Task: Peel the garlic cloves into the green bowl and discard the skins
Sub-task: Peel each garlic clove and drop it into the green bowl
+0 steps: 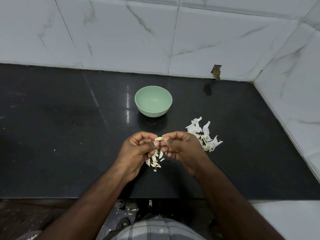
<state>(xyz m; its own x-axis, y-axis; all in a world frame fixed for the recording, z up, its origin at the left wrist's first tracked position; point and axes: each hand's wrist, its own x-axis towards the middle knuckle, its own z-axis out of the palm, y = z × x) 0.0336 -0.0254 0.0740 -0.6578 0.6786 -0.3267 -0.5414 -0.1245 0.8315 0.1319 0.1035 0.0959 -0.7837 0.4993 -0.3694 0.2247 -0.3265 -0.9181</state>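
Note:
A pale garlic clove [158, 138] is held above the black counter between both hands. My left hand [138, 149] pinches its left end with thumb and fingers. My right hand [181, 146] pinches its right end, and a thin strip of skin hangs down from there. Below the hands, several loose cloves [155, 161] lie on the counter, partly hidden by my left hand. The green bowl [153, 101] stands beyond the hands and looks empty. A heap of white garlic skins [205, 134] lies to the right of my right hand.
The black counter [69, 135] runs to a white tiled wall [121, 40] at the back and another on the right. Its front edge is just below my forearms. A small hole in the tiles [216, 72] shows at the back right.

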